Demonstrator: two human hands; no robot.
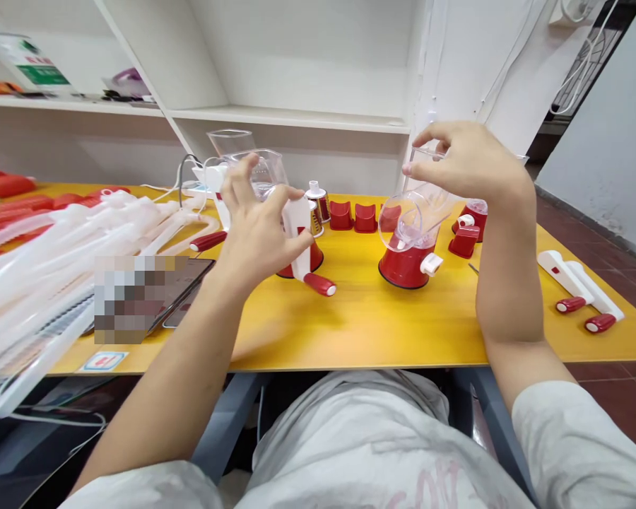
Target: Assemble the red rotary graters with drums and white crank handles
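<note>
My left hand [257, 230] curls its spread fingers around a rotary grater [301, 244] with a clear hopper, a red base and a white crank. Its thumb lies across the crank, whose red handle [319, 284] points towards me. Part of this grater is hidden behind the hand. At the right, my right hand [456, 159] bends down from above and pinches the upper rim of another clear hopper [429, 201]. That hopper sits on a red base [407, 265] with a white knob [431, 265] and no crank on it.
Another crank handle [208, 241] shows behind my left hand. Red pushers [365, 218] and grater drums [321, 201] stand at the back. Two loose cranks [577, 286] lie far right, near another red base [475, 211]. Plastic-wrapped parts [58, 261] and a phone [174, 283] occupy the left.
</note>
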